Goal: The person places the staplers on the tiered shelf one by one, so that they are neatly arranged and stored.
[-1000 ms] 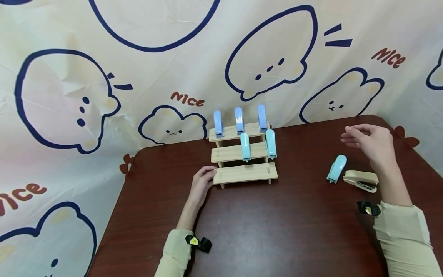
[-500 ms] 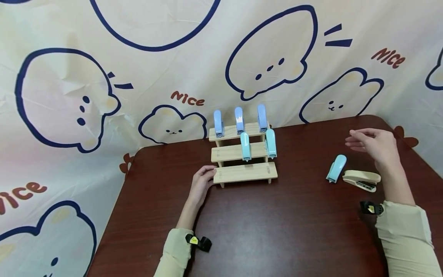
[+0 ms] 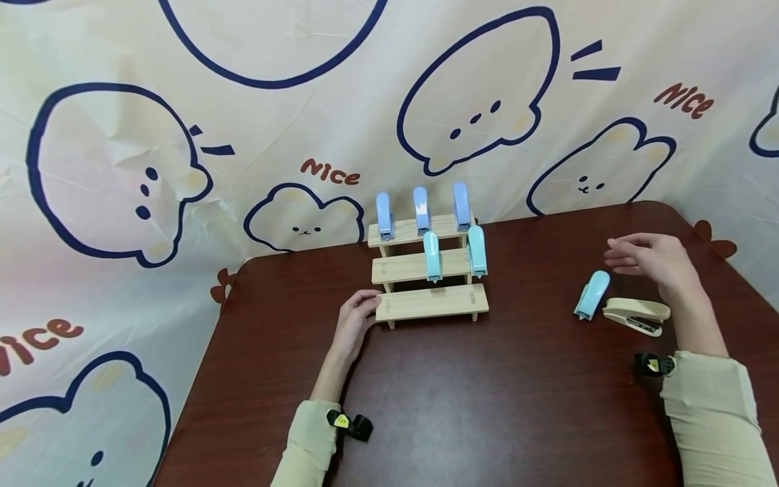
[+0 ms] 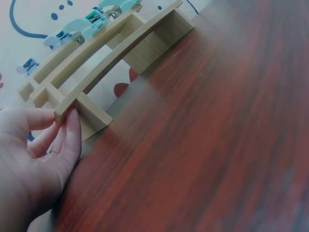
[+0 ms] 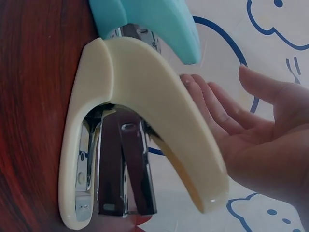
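A three-tier wooden display stand [image 3: 431, 304] stands near the back of the table. My left hand [image 3: 354, 325] pinches the left end of its lowest shelf; in the left wrist view the thumb and fingers close on the shelf's corner. Three blue staplers [image 3: 421, 211] sit on the top tier, two turquoise staplers [image 3: 431, 257] on the middle one. My right hand [image 3: 660, 262] hovers with nothing in it, fingers loosely extended, beyond a cream stapler [image 3: 635, 312] and a turquoise stapler [image 3: 592, 296] on the table. The right wrist view shows the cream stapler [image 5: 149, 87] up close.
The dark brown table [image 3: 487, 399] reaches back to a cloth backdrop [image 3: 304, 128] with cartoon drawings, right behind the stand. A second cloth side [image 3: 745, 223] rises past the table's right edge.
My right hand shifts slightly right and toward the near side, lower over the staplers. My left hand, the stand and the staplers stay in place.
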The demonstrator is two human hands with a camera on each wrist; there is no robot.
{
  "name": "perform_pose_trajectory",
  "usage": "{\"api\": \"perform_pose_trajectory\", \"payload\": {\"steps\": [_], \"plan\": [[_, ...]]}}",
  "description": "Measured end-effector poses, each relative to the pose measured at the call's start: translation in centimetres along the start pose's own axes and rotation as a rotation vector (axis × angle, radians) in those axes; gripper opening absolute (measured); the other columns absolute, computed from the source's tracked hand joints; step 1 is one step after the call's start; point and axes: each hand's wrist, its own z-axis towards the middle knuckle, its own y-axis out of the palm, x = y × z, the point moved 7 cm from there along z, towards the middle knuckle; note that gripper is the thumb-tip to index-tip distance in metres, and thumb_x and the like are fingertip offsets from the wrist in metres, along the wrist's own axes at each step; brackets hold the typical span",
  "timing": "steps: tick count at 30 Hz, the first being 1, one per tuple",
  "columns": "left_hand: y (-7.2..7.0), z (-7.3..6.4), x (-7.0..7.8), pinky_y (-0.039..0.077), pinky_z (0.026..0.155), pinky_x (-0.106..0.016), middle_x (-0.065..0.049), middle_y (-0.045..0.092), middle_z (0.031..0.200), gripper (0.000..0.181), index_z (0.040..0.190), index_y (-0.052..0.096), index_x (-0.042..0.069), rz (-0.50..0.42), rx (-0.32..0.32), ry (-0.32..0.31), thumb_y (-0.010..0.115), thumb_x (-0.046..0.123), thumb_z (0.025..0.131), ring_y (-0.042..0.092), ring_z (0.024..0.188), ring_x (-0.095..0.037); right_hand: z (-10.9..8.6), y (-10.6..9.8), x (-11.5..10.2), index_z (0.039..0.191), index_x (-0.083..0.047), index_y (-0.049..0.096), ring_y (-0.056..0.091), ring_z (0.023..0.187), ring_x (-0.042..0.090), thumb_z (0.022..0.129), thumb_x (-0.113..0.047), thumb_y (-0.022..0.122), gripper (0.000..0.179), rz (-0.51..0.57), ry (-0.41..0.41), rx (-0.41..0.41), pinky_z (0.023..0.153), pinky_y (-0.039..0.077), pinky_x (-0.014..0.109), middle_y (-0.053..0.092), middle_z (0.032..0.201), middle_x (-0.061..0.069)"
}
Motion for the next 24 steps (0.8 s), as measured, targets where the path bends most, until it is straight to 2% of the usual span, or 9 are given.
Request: {"api": "perform_pose_trajectory", "payload": {"steps": [5,10,15,20,22,24], "plan": [[0.0,0.0,0.0,0.056,0.073,-0.027,-0.006,0.065,0.104,0.029,0.123,0.058,-0.015,0.001,0.001,-0.003,0.062,0.004,0.1,0.066,0.087,-0.015,0.3,0.7,0.4,0.139,0.019,0.047,0.069,0.077,-0.001,0.108,-0.036,0.056,0.064,-0.062,-0.017,-0.096,0.073,0.06,0.025,0.076,0.098,0.006],[0.0,0.1,-0.1,0.056,0.073,-0.027,-0.007,0.065,0.104,0.028,0.122,0.059,-0.014,0.001,0.002,-0.003,0.062,0.004,0.1,0.066,0.087,-0.015,0.5,1.2,0.5,0.137,0.02,0.049,0.067,0.079,0.0,0.108,-0.032,0.057,0.06,-0.116,-0.041,-0.16,0.073,0.061,0.027,0.075,0.106,0.016],[-0.1,0.1,-0.1,0.056,0.074,-0.028,-0.007,0.065,0.103,0.027,0.12,0.06,-0.012,-0.003,-0.002,-0.002,0.063,0.005,0.101,0.066,0.087,-0.015,0.5,1.5,0.8,0.136,0.019,0.051,0.067,0.082,0.004,0.107,-0.025,0.06,0.053,-0.166,-0.041,-0.219,0.075,0.061,0.03,0.072,0.113,0.019],[0.0,0.0,-0.1,0.056,0.073,-0.028,-0.007,0.065,0.103,0.024,0.119,0.061,-0.01,-0.006,-0.002,-0.006,0.062,0.005,0.101,0.066,0.087,-0.015,0.3,2.3,0.7,0.137,0.017,0.05,0.069,0.084,0.014,0.102,-0.018,0.067,0.052,-0.213,-0.075,-0.319,0.076,0.061,0.033,0.071,0.112,0.019],[0.0,0.0,-0.1,0.056,0.073,-0.028,-0.007,0.065,0.103,0.024,0.119,0.061,-0.01,-0.009,-0.002,-0.007,0.062,0.004,0.1,0.066,0.087,-0.015,0.2,2.7,0.4,0.136,0.016,0.052,0.069,0.085,0.016,0.101,-0.015,0.069,0.049,-0.231,-0.1,-0.334,0.076,0.061,0.032,0.071,0.112,0.02],[0.0,0.1,-0.1,0.056,0.073,-0.028,-0.007,0.065,0.103,0.024,0.119,0.061,-0.01,-0.01,-0.002,-0.004,0.062,0.004,0.1,0.066,0.086,-0.015,0.3,3.1,0.0,0.135,0.013,0.056,0.069,0.09,0.019,0.1,-0.014,0.07,0.046,-0.257,-0.13,-0.316,0.077,0.059,0.033,0.07,0.114,0.021]]}}
